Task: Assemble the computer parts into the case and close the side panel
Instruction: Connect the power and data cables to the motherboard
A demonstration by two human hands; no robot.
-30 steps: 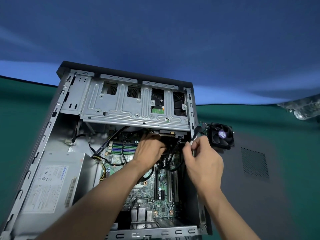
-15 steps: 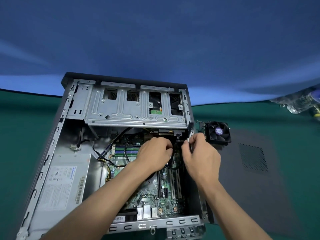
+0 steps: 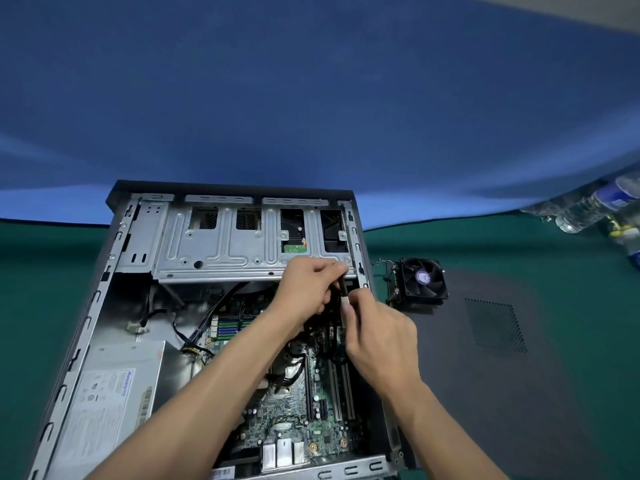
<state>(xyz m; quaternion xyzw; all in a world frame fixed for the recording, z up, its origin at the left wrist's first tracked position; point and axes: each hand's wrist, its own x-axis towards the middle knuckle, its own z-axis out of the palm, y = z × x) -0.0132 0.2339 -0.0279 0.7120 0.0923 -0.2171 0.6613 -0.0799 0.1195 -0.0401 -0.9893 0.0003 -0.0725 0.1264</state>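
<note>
An open computer case [image 3: 114, 258] lies on its side on the green table. Its green motherboard [image 3: 311, 420] shows at the lower middle, and a grey drive cage [image 3: 214, 251] spans the far end. My left hand [image 3: 304, 289] pinches black cables [image 3: 334, 327] just below the drive cage. My right hand [image 3: 377, 334] pinches the same cables a little lower, at a small pale connector. A black cooler fan [image 3: 420, 282] sits on the table right of the case. The dark side panel [image 3: 502, 358] lies flat beside it.
A grey power supply [image 3: 107, 393] fills the case's lower left corner. Clear plastic bottles [image 3: 588, 209] lie at the far right of the table. A blue backdrop [image 3: 311, 98] rises behind the case.
Both hands have lifted the cables from over the motherboard toward the drive cage's lower edge. My view has tilted up, so the case sits lower in frame.
</note>
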